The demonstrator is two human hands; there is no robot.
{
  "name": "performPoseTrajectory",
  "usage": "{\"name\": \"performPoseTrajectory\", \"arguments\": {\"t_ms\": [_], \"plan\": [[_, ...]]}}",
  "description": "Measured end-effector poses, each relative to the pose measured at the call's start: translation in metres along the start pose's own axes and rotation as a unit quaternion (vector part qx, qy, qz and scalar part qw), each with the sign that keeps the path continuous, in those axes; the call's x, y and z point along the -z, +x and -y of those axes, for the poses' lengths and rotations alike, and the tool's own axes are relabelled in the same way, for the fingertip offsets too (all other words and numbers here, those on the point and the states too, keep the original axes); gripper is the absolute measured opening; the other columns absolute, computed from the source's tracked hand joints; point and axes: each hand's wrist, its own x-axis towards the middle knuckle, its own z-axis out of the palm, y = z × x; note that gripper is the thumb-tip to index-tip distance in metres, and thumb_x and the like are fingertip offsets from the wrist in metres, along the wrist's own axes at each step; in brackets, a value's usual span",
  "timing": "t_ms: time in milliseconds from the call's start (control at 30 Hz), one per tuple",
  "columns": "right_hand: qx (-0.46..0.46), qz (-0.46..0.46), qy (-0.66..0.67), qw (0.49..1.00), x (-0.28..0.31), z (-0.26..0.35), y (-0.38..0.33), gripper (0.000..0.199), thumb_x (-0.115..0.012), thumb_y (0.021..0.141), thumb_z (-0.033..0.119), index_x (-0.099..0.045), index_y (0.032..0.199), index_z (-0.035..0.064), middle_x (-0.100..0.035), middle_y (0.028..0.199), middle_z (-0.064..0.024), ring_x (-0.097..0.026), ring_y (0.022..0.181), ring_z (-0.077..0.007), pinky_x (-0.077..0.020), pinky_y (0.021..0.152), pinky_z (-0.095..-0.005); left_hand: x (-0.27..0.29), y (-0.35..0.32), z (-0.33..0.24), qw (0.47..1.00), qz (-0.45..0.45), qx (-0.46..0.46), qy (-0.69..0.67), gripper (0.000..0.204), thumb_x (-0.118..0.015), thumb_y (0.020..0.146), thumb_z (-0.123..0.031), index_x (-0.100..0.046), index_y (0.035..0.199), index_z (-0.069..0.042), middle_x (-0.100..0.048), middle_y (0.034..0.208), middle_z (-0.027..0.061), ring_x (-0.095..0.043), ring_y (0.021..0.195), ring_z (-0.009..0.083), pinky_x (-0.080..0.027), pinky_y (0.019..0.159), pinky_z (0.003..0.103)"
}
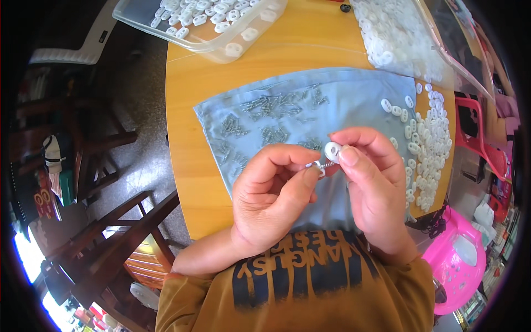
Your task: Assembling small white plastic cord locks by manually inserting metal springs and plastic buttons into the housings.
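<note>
My left hand (276, 191) is closed, pinching a small white plastic piece (313, 164) between thumb and fingertips. A thin metal spring (327, 165) sticks out of that piece toward the right. In a pinch of thumb and forefinger, my right hand (376, 180) holds a white oval plastic piece (332, 149) with dark holes in its face. Its lower edge is close to the spring's free end; whether they touch I cannot tell. Both hands are above a light blue cloth (343, 88), where many loose springs (276, 105) lie in small heaps.
White oval pieces (431, 141) are strewn along the right side of the wooden table (185, 83). A clear plastic tub (232, 47) of similar pieces stands at the far left, a clear bag (387, 44) of white parts at the far right. Pink (459, 260) and red chairs stand beyond the right edge.
</note>
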Motion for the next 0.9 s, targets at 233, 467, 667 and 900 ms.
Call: {"name": "performPoseTrajectory", "arguments": {"t_ms": [233, 467, 667, 900], "plan": [[0.057, 0.017, -0.019, 0.998, -0.0028, -0.0061, -0.0003, 0.019, -0.055, 0.089, 0.006, -0.055, 0.106, -0.0027, -0.059, 0.09, -0.0035, -0.052, 0.081, -0.0053, -0.0415, 0.07, -0.0189, -0.0002, -0.0002, 0.0022, 1.0, -0.005, -0.029, 0.007, 0.018, -0.054, 0.085, 0.007, -0.055, 0.101, 0.001, -0.059, 0.086, 0.0036, -0.055, 0.068, 0.0053, -0.046, 0.058, 0.018], [0.076, 0.021, -0.015, 0.997, -0.0018, -0.0074, -0.0006, 0.018, -0.055, 0.089, 0.005, -0.054, 0.106, -0.0029, -0.059, 0.09, -0.0039, -0.053, 0.079, -0.0059, -0.0415, 0.069, -0.0187, -0.0009, -0.0015, 0.0026, 0.999, -0.019, -0.025, 0.021, 0.018, -0.055, 0.085, 0.006, -0.055, 0.102, 0.001, -0.059, 0.086, 0.0033, -0.055, 0.068, 0.0049, -0.046, 0.059, 0.018], [0.119, 0.023, -0.043, 0.992, -0.003, -0.009, -0.0015, 0.017, -0.056, 0.087, 0.001, -0.055, 0.104, -0.0032, -0.06, 0.091, -0.0056, -0.054, 0.081, -0.0081, -0.0438, 0.071, -0.0213, 0.0004, -0.0023, 0.0046, 0.999, -0.017, -0.03, 0.022, 0.017, -0.054, 0.085, 0.006, -0.055, 0.101, 0.001, -0.06, 0.087, 0.0037, -0.055, 0.068, 0.0048, -0.046, 0.059, 0.018], [0.332, 0.009, -0.361, 0.872, 0.0034, -0.0099, 0.0035, 0.018, -0.061, 0.078, -0.005, -0.059, 0.096, -0.0025, -0.062, 0.084, -0.0107, -0.058, 0.073, -0.0178, -0.0458, 0.064, -0.0256, -0.001, -0.0028, 0.008, 0.998, -0.021, -0.047, 0.02, 0.017, -0.054, 0.085, 0.006, -0.055, 0.101, 0.001, -0.06, 0.088, 0.0042, -0.055, 0.069, 0.005, -0.047, 0.06, 0.018]]}}
